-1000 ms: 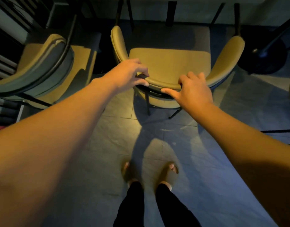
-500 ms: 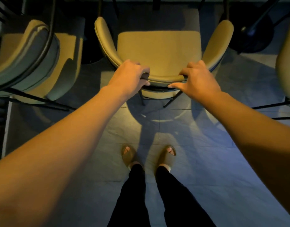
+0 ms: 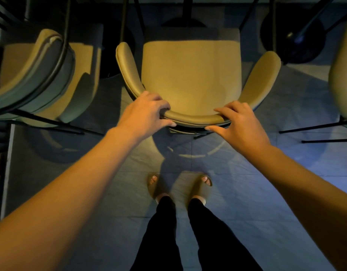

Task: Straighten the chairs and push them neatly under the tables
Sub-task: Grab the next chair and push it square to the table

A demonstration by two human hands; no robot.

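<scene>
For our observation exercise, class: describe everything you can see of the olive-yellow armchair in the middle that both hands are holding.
The olive-yellow upholstered armchair stands upright on the grey tiled floor, seen from above, its seat pointing away towards dark table legs. It has a squarish padded seat, a curved backrest sweeping into two arm wings, and thin dark metal legs below. The left hand and right hand grip the backrest's top edge, fingers curled over it.
</scene>
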